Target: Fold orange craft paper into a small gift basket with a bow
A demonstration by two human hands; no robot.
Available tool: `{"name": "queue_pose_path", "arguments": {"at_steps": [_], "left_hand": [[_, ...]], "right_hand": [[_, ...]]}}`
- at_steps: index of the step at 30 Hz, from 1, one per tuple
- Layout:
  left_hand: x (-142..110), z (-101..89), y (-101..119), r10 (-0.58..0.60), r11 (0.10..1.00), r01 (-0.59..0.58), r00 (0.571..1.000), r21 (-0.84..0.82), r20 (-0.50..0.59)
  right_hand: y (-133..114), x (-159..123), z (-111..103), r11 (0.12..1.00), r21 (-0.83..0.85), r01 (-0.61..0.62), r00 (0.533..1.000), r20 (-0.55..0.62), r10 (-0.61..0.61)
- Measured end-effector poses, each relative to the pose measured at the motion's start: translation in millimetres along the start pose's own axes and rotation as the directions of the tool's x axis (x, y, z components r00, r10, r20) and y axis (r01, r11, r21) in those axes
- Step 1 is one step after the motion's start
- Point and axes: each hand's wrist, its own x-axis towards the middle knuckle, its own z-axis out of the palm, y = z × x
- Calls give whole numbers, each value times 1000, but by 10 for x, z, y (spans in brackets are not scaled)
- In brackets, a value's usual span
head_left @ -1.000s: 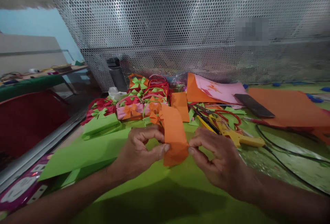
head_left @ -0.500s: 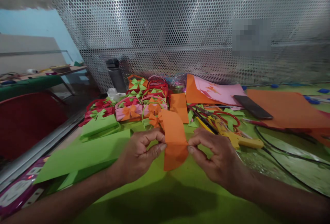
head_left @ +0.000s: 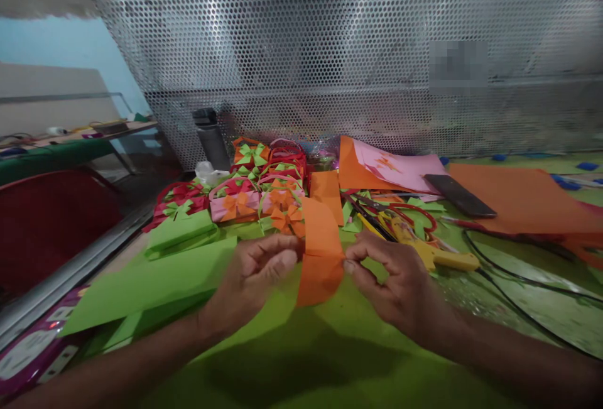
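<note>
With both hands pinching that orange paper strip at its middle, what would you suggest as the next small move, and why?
Probably press the crease flat between the thumbs. The left hand and right hand pinch the orange strip at opposite edges on one line, and the strip already bends there, its upper part leaning away and its lower part hanging over the green sheet. The fold looks soft, not sharp.

The scene is lit dimly and unevenly from above, with bright glare thrown off the top of the perforated metal screen [head_left: 330,51] and a broad dark shadow cast over the green table cover [head_left: 301,359] beneath the forearms. Strong wide-angle bending is seen at the edges, the left hand [head_left: 254,274] is smeared by motion blur, and 1 patch on the screen is pixelated.
</note>
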Motion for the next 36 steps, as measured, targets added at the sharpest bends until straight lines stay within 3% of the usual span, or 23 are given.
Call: {"name": "queue_pose_path", "arguments": {"at_steps": [7,11,15,27,32,36], "left_hand": [[15,93,-3,-125,989,125,992,73,-3],[35,104,116,-262,965,262,964,-10,-30],[20,133,112,-340,924,337,940,-182,13],[-23,164,-35,-200,944,204,979,-258,43],[-10,216,69,-197,952,220,972,-211,125],[-6,218,23,-212,923,247,966,-294,145]], "right_hand": [[11,2,14,1000,2,14,1000,2,-14],[21,2,21,1000,-2,25,1000,10,-25],[9,-7,20,1000,1,13,1000,9,-13],[-29,28,18,988,88,-127,992,19,126],[-17,-7,39,990,89,-106,994,50,102],[-18,-21,51,981,100,-169,983,94,160]]}}
